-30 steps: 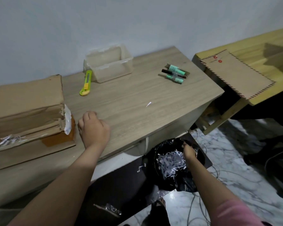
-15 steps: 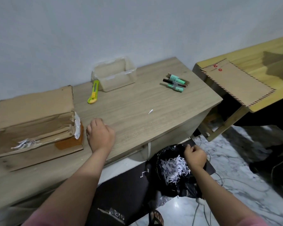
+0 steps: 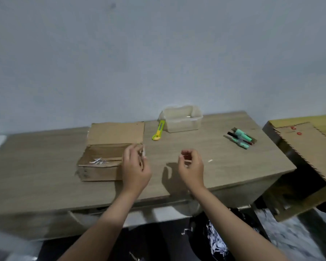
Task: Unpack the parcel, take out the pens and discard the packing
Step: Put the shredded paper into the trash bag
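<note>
We see the parcel (image 3: 109, 153), a flattened brown cardboard box, lying on the wooden table (image 3: 196, 176) at about ten o'clock from our hands; its top flap is folded back toward the wall and a few white paper shreds (image 3: 98, 162) sit in its opened mouth. Our left hand (image 3: 135, 166) is at the box's right end, fingers curled, touching the torn flap edge there; whether it grips the flap we cannot tell. Our right hand (image 3: 191, 166) hovers above the bare table, fingers loosely curled with nothing in them. The pens (image 3: 241, 138), green and dark barrels in a small cluster, lie at two o'clock. A yellow cutter (image 3: 158, 132) rests just beside a clear plastic tub (image 3: 181, 119) at twelve o'clock.
</note>
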A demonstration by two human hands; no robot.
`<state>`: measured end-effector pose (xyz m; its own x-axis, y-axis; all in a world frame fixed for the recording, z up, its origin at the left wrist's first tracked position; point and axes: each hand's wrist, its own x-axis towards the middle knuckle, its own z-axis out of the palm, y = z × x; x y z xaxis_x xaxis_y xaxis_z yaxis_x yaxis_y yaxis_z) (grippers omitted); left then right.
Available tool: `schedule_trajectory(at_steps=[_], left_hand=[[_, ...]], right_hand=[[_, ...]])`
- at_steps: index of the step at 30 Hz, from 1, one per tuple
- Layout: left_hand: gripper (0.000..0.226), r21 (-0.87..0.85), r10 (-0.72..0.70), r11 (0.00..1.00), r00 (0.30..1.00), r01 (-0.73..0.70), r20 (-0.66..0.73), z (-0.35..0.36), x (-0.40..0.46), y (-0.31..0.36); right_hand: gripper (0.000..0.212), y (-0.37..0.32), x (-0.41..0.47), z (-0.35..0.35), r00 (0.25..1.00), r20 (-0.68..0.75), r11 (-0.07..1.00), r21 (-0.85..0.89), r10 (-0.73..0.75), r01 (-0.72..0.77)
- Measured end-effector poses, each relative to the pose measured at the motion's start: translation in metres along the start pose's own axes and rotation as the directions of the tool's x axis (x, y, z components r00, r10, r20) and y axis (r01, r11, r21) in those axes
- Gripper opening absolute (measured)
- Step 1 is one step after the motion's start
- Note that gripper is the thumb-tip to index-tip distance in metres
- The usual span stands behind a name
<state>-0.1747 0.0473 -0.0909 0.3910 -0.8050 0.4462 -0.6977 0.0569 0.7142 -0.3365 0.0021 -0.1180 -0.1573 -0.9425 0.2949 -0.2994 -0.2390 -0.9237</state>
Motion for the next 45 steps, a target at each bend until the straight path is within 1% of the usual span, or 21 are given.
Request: schedule_trajectory(at_steps=[2, 3, 5, 7, 9, 10, 11, 12, 13, 15, 19, 22, 25, 28, 30, 32, 35, 37, 39, 41, 45], left_hand=[[0.038, 0.084, -0.066, 0.994, 0.991, 0.076, -0.120, -0.034, 0.017, -0.018], [0.037, 0.135, -0.133, 0.979, 0.979, 0.155, -0.157, -0.052, 0.025, -0.027], [0.038, 0.209, -0.324, 0.908, 0.925, 0.363, -0.198, -0.085, 0.040, -0.047], [0.051, 0.218, -0.489, 0.832, 0.860, 0.511, -0.148, -0.106, 0.054, -0.079], [0.067, 0.164, -0.598, 0.792, 0.802, 0.589, 0.009, -0.114, 0.064, -0.116], [0.069, 0.141, -0.630, 0.774, 0.772, 0.617, 0.079, -0.109, 0.068, -0.145], [0.065, 0.145, -0.635, 0.772, 0.763, 0.619, 0.121, -0.104, 0.070, -0.166], [0.060, 0.148, -0.627, 0.779, 0.766, 0.610, 0.142, -0.102, 0.071, -0.170], [0.056, 0.142, -0.615, 0.788, 0.771, 0.599, 0.165, -0.104, 0.070, -0.157], [0.049, 0.107, -0.545, 0.838, 0.817, 0.534, 0.187, -0.114, 0.069, -0.110], [0.040, 0.024, -0.416, 0.905, 0.874, 0.425, 0.252, -0.089, 0.065, -0.062], [0.039, -0.096, -0.275, 0.940, 0.895, 0.327, 0.350, -0.052, 0.049, -0.026], [0.041, -0.190, -0.144, 0.948, 0.875, 0.256, 0.463, -0.015, 0.019, 0.019], [0.049, -0.237, -0.063, 0.938, 0.797, 0.252, 0.601, 0.021, -0.017, 0.062], [0.057, -0.250, -0.042, 0.922, 0.717, 0.297, 0.696, 0.044, -0.040, 0.088], [0.058, -0.250, -0.032, 0.904, 0.636, 0.348, 0.771, 0.066, -0.060, 0.108], [0.052, -0.250, -0.037, 0.863, 0.549, 0.438, 0.835, 0.101, -0.085, 0.125], [0.053, -0.244, -0.072, 0.800, 0.491, 0.548, 0.868, 0.129, -0.097, 0.127], [0.052, -0.206, -0.133, 0.702, 0.410, 0.681, 0.902, 0.156, -0.108, 0.127], [0.046, -0.162, -0.185, 0.649, 0.360, 0.744, 0.914, 0.167, -0.117, 0.133], [0.058, 0.005, -0.341, 0.523, 0.204, 0.852, 0.918, 0.200, -0.142, 0.107]], right_hand=[[0.016, -0.023, 0.006, 0.036, 0.988, 0.127, 0.992, 0.079, 0.091, -0.102], [0.022, -0.032, 0.007, 0.053, 0.967, 0.212, 0.983, 0.081, 0.142, -0.163], [0.045, -0.042, 0.005, 0.084, 0.912, 0.353, 0.975, -0.010, 0.210, -0.221], [0.063, -0.046, 0.003, 0.110, 0.877, 0.416, 0.971, -0.094, 0.240, -0.221], [0.068, -0.049, -0.001, 0.127, 0.862, 0.434, 0.965, -0.120, 0.261, -0.232], [0.070, -0.051, -0.004, 0.134, 0.858, 0.437, 0.963, -0.128, 0.271, -0.239], [0.070, -0.053, -0.006, 0.138, 0.859, 0.431, 0.961, -0.140, 0.276, -0.238], [0.068, -0.056, -0.009, 0.139, 0.865, 0.411, 0.957, -0.154, 0.287, -0.244], [0.066, -0.057, -0.009, 0.138, 0.878, 0.382, 0.956, -0.163, 0.289, -0.244], [0.063, -0.060, -0.009, 0.128, 0.909, 0.311, 0.958, -0.156, 0.277, -0.239], [0.058, -0.064, -0.009, 0.070, 0.958, 0.131, 0.965, -0.092, 0.257, -0.246], [0.054, -0.063, -0.011, 0.003, 0.945, -0.042, 0.942, -0.083, 0.323, -0.325], [0.056, -0.054, -0.015, -0.077, 0.895, -0.191, 0.909, -0.026, 0.404, -0.416], [0.055, -0.043, -0.030, -0.154, 0.835, -0.231, 0.865, 0.088, 0.500, -0.494], [0.044, -0.035, -0.043, -0.198, 0.801, -0.245, 0.837, 0.128, 0.546, -0.532], [0.034, -0.028, -0.056, -0.231, 0.773, -0.251, 0.812, 0.215, 0.583, -0.543], [0.049, -0.002, -0.073, -0.267, 0.725, -0.289, 0.777, 0.315, 0.625, -0.545], [0.056, 0.027, -0.081, -0.285, 0.672, -0.313, 0.739, 0.362, 0.671, -0.568], [0.059, 0.055, -0.085, -0.298, 0.621, -0.287, 0.677, 0.431, 0.730, -0.597], [0.060, 0.079, -0.087, -0.306, 0.585, -0.233, 0.614, 0.489, 0.777, -0.620], [0.052, 0.123, -0.089, -0.317, 0.508, -0.113, 0.479, 0.550, 0.854, -0.684]])
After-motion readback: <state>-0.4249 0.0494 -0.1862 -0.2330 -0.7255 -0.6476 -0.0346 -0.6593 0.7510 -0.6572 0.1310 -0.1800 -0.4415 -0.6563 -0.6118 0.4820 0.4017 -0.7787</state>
